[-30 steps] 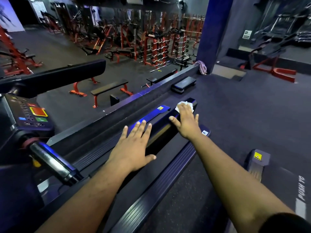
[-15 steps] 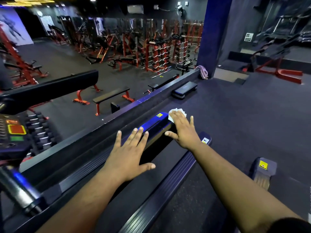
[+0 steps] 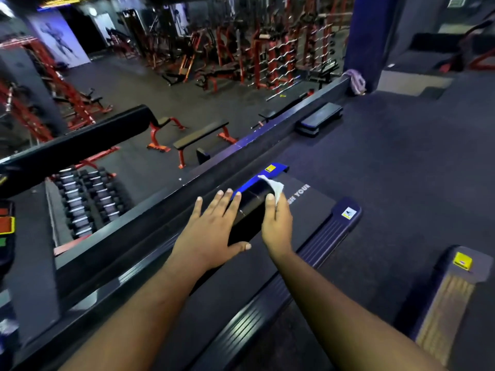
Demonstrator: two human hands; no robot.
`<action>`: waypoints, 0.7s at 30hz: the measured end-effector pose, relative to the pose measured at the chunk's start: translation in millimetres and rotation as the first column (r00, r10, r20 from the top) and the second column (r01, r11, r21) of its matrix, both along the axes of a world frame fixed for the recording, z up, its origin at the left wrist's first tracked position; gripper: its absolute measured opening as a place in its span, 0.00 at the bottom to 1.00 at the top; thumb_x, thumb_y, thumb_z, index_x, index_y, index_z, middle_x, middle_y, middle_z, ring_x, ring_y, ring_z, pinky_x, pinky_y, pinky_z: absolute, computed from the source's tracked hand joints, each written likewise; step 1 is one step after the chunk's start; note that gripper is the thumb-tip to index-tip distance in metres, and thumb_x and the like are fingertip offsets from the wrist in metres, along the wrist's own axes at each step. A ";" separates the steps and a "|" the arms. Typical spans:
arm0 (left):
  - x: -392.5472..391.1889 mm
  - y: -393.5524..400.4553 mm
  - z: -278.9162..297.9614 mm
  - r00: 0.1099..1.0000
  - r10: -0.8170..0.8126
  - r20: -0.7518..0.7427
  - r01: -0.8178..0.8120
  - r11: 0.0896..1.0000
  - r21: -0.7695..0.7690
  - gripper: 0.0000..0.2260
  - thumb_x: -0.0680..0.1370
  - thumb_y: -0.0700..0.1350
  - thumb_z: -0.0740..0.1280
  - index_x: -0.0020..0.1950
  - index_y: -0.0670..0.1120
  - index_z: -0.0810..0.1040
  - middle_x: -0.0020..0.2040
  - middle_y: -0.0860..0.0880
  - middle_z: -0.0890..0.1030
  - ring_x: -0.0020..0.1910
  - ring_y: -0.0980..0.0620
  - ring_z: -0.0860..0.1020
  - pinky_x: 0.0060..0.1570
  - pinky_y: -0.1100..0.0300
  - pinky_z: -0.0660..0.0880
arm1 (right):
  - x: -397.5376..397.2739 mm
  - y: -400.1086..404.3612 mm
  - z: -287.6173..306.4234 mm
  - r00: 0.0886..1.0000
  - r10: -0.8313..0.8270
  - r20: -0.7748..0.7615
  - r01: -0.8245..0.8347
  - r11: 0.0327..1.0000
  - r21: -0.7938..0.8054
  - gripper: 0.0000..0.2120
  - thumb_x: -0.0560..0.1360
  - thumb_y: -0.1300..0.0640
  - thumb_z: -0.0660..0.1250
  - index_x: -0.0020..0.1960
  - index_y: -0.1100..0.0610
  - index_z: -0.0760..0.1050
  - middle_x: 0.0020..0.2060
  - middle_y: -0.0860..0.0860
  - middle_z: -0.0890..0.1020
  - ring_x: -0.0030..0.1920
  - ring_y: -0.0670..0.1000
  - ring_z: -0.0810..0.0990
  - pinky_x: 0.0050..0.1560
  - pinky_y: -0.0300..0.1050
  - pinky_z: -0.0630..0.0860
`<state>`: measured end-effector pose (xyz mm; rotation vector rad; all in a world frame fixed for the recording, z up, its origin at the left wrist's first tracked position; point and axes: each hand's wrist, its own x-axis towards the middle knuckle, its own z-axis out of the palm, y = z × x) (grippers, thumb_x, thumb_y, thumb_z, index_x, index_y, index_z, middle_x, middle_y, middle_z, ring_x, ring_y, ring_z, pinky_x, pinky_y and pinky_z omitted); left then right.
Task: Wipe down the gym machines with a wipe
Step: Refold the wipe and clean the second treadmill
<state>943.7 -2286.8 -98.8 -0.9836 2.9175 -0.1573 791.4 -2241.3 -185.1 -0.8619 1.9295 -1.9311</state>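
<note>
I look down on a treadmill with a black belt (image 3: 308, 207) and blue end caps. A black handrail (image 3: 247, 218) runs away from me in the middle of the view. My left hand (image 3: 211, 231) rests flat on the rail's left side with straight fingers and the thumb spread. My right hand (image 3: 277, 226) is turned on its edge against the rail's right side. It holds a white wipe (image 3: 276, 186) to the rail with the thumb on top. Its other fingers are hidden behind the hand.
The treadmill console (image 3: 5, 231) is at the far left. A second treadmill's side rail (image 3: 450, 293) lies at the right. A dark ledge (image 3: 267, 129) runs beyond the treadmill; below it are a dumbbell rack (image 3: 85, 199), benches (image 3: 201, 135) and red machines. A step platform (image 3: 318, 119) sits by a blue pillar (image 3: 367, 41).
My right hand has drawn the wipe back along the rail and turned from flat onto its edge. My left hand has stayed flat on the rail. The view has swung left.
</note>
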 end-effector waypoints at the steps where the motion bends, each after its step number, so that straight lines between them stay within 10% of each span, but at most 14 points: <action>1: -0.8 0.0 0.0 1.000 0.000 0.003 0.000 1.000 0.001 0.49 0.77 0.72 0.59 0.82 0.50 0.34 0.84 0.50 0.39 0.82 0.52 0.38 0.80 0.41 0.42 | 1.5 2.5 -6.9 0.997 -0.013 0.071 0.013 1.000 0.000 0.12 0.86 0.50 0.55 0.51 0.52 0.75 0.43 0.43 0.79 0.44 0.40 0.76 0.49 0.44 0.72; 10: -3.9 -3.1 -3.6 1.000 0.007 -0.027 -0.005 0.998 0.065 0.48 0.76 0.73 0.57 0.83 0.50 0.37 0.84 0.51 0.41 0.82 0.52 0.39 0.79 0.38 0.39 | -15.7 41.7 -61.9 0.974 0.227 0.000 -0.220 0.944 0.245 0.34 0.76 0.28 0.55 0.43 0.61 0.73 0.36 0.56 0.81 0.39 0.58 0.79 0.44 0.60 0.77; 17: -74.8 -5.0 5.3 0.980 -0.120 -0.159 0.138 0.985 0.106 0.45 0.78 0.71 0.58 0.84 0.49 0.41 0.84 0.50 0.43 0.83 0.51 0.42 0.77 0.34 0.36 | -73.1 71.8 14.7 0.986 0.164 0.034 -0.167 0.978 0.124 0.09 0.83 0.57 0.63 0.56 0.54 0.82 0.50 0.49 0.87 0.52 0.47 0.84 0.58 0.47 0.79; 21: -130.2 -6.3 3.6 0.955 -0.135 -0.263 0.200 0.950 0.239 0.39 0.80 0.67 0.59 0.84 0.49 0.48 0.83 0.51 0.55 0.83 0.53 0.49 0.77 0.39 0.35 | -100.2 86.6 43.8 0.970 0.229 0.086 -0.233 0.971 0.045 0.10 0.84 0.59 0.63 0.57 0.61 0.81 0.44 0.50 0.86 0.43 0.46 0.83 0.46 0.41 0.79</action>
